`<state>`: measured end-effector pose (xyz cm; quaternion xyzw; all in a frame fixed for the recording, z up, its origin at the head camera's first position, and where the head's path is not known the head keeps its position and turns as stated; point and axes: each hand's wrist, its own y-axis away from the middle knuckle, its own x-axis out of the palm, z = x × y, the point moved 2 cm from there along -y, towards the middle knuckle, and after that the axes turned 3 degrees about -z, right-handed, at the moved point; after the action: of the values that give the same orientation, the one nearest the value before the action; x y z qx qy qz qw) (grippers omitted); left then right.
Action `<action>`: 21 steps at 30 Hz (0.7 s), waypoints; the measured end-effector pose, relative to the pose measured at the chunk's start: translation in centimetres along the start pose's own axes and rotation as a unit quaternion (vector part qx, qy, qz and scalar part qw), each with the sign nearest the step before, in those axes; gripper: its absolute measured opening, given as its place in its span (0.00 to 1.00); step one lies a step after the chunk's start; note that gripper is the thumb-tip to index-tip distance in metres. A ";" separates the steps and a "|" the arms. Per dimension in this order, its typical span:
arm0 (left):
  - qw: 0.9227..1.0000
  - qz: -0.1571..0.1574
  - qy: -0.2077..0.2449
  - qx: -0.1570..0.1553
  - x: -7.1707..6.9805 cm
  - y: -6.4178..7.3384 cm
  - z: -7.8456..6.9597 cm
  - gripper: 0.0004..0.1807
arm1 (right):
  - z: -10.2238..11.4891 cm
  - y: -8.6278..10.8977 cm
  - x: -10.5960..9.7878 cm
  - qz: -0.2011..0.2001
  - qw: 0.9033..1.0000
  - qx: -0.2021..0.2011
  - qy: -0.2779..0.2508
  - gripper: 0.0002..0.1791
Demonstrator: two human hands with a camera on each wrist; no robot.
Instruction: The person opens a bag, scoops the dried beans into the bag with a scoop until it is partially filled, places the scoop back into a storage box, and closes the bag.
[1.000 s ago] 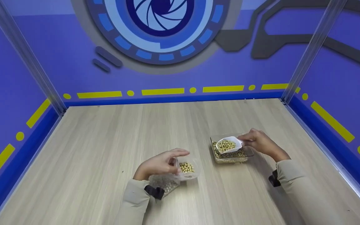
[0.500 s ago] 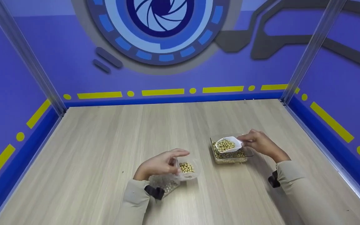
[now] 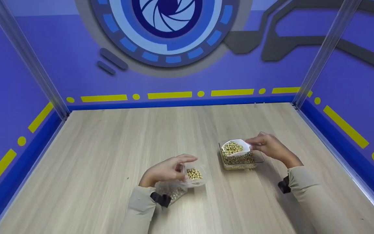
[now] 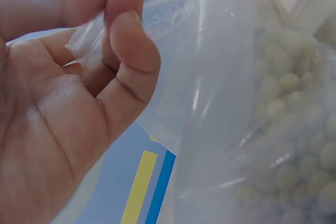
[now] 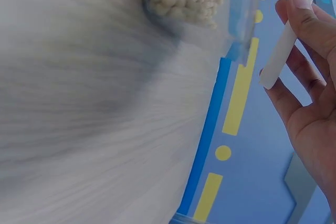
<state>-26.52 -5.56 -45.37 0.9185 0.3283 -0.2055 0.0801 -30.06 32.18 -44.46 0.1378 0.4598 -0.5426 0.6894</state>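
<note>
My left hand pinches the edge of a clear plastic bag; its mouth gapes, and pale round beans show inside. In the left wrist view the thumb and curled fingers press the film together, with the beans lower in the bag. My right hand grips the handle of a white scoop. The scoop's bowl carries a heap of beans and is held over a clear rectangular container, which holds more of the same beans.
Both containers of beans rest on a light wood-grain table. Blue printed panels enclose its back and sides, with metal corner posts. A tiny dark speck lies left of the bag.
The loaded scoop has risen slightly and shifted a little left over the container, and the right hand has moved up with it. The left hand and bag stay in place.
</note>
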 end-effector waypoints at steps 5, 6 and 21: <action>1.000 0.000 -0.002 0.002 0.0 -0.1 0.0 0.37 | 1.1 -0.4 0.1 0.012 1.000 0.008 0.004 0.16; 1.000 0.000 -0.003 0.002 0.0 -0.1 0.0 0.37 | 1.2 -0.5 0.2 0.014 1.000 0.007 0.004 0.17; 1.000 0.002 -0.005 0.004 -0.1 0.0 0.0 0.37 | 3.7 -1.2 1.9 0.036 0.999 -0.023 -0.020 0.16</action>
<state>-26.56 -5.57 -45.32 0.9184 0.3252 -0.2112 0.0784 -29.31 28.01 -43.61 0.1278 0.4532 -0.5094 0.7203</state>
